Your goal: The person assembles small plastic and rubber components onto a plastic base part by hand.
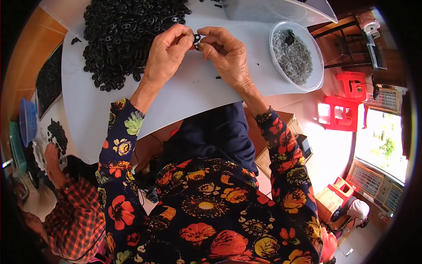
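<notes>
I see L hand & R hand both pinching one small black part over white table; black parts pile just left, clear bowl w/ grey pieces right.

Garment: 1 long-sleeved top, dark navy ground, printed all over with large flowers in red, orange and yellow, with green leaves. Both sleeves carry the same print and end at the wrists. Left hand and right hand are bare: no gloves. Below the top, plain dark blue fabric covers the lap.
</notes>
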The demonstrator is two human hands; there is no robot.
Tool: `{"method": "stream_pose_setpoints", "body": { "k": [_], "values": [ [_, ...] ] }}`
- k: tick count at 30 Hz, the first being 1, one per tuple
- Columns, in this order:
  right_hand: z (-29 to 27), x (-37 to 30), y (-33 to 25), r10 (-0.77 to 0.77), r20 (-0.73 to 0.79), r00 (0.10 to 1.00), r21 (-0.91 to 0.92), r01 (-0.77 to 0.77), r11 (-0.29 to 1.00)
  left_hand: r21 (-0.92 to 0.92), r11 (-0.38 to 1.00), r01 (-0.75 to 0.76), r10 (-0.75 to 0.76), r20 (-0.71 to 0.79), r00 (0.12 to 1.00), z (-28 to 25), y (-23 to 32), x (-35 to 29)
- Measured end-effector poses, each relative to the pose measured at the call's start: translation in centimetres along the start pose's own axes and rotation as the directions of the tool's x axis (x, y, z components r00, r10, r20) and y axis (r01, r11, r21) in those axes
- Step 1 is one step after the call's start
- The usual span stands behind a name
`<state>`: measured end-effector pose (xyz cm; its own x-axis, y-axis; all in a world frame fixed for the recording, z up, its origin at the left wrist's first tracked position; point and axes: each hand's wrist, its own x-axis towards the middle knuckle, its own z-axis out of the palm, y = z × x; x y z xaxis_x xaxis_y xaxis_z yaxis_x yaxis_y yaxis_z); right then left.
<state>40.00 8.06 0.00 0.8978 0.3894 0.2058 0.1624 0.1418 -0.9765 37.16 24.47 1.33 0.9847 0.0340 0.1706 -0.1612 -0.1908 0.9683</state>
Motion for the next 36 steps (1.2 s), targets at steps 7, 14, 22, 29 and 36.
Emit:
{"method": "stream_pose_setpoints", "body": {
  "k": [7,14,22,29,36],
  "values": [
    [0.0,-0.1,0.1,-0.017,-0.04,0.999,-0.018,0.016,1.0,0.068,0.995,-0.074,0.072,0.038,0.997,0.4,0.2,-0.1],
    [0.1,-0.1,-0.1,-0.032,-0.07,0.997,0.083,0.038,0.996,0.069,0.996,-0.05,0.046,0.059,0.997,0.4,0.5,-0.4],
    [0.0,-0.1,-0.1,-0.016,-0.042,0.999,0.032,0.017,0.999,0.112,0.99,-0.089,0.079,0.085,0.993,0.7,0.1,-0.6],
    [0.0,-0.2,0.1,-0.021,-0.024,0.999,0.038,0.022,0.999,0.143,0.986,-0.089,0.078,0.081,0.994,0.8,0.0,-0.6],
    [0.3,-0.2,0.7,-0.066,-0.036,0.997,0.049,0.068,0.996,0.071,0.997,-0.021,0.019,0.029,0.999,1.2,0.3,-0.7]
  ]
}}
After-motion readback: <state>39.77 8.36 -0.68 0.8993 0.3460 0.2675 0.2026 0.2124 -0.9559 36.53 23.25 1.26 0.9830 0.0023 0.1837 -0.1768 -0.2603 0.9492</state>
